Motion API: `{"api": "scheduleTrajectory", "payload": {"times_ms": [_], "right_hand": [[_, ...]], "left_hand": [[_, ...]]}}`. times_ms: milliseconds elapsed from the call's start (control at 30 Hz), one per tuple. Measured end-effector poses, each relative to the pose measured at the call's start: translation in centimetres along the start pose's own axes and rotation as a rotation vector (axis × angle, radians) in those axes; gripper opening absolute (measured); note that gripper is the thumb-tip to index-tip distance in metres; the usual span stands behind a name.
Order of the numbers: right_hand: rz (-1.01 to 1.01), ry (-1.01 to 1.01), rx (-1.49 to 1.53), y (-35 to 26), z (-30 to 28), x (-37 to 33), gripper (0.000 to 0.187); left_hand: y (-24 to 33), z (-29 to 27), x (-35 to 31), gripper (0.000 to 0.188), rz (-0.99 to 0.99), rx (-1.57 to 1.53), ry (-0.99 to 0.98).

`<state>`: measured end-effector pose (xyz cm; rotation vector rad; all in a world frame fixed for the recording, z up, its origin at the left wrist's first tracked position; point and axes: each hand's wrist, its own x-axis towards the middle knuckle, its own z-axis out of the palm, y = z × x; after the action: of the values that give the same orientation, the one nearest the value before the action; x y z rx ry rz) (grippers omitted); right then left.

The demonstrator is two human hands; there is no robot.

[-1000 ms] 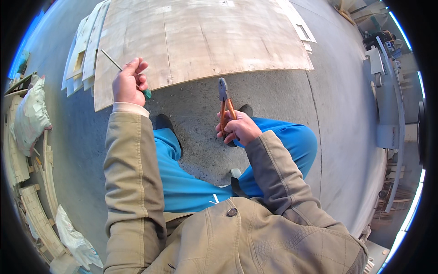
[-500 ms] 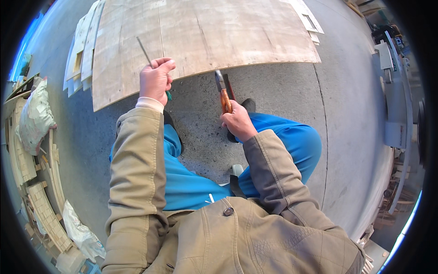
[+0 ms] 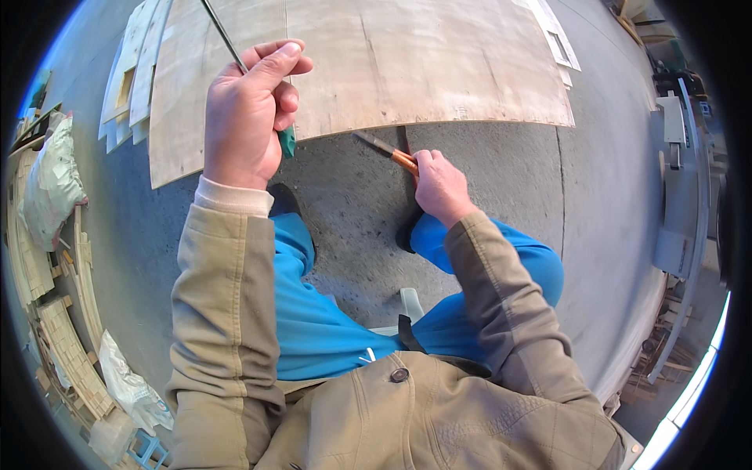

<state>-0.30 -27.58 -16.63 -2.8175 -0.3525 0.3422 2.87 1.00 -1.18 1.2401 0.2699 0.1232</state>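
My left hand [image 3: 254,106] is raised over the near left part of a plywood sheet [image 3: 352,70]. Its fingers are closed round a screwdriver; the long thin metal shaft [image 3: 223,35] points up and left, and the green handle end [image 3: 287,142] shows below the fingers. Lower and to the right, my right hand [image 3: 443,186] grips orange-handled pliers [image 3: 402,161]. Their dark metal head points up and left, close to the sheet's near edge. Neither tool visibly touches the plywood.
Narrower boards [image 3: 141,70] lie under the sheet's left side. Wood strips [image 3: 74,352] and a filled white sack [image 3: 55,184] lie at the left. Grey machinery [image 3: 675,188] stands at the right. My blue-trousered legs [image 3: 313,329] are below the sheet's edge, above a concrete floor [image 3: 352,227].
My left hand has risen with the screwdriver and looks larger. My right hand has moved slightly right, and the pliers have tilted over to the left.
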Motion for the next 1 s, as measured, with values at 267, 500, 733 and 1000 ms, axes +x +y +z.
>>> {"api": "scheduleTrajectory", "payload": {"times_ms": [267, 500, 733, 1000], "right_hand": [[-0.284, -0.400, -0.378, -0.5, -5.0, 7.2, 0.014], [-0.214, -0.334, -0.371, -1.7, -7.1, 11.3, 0.020], [-0.129, -0.303, -0.489, -2.3, -8.2, 11.5, 0.022], [-0.180, -0.431, -0.478, -2.7, -9.4, 11.8, 0.020]], "left_hand": [[0.3, -0.8, 0.2, 0.018, 0.021, -0.083, -0.028], [0.6, -1.2, 0.0, 0.018, 0.021, -0.079, -0.022], [0.5, -1.2, -0.4, 0.025, 0.020, -0.038, -0.016], [0.4, -1.1, -0.3, 0.026, 0.018, -0.032, -0.028]]}}
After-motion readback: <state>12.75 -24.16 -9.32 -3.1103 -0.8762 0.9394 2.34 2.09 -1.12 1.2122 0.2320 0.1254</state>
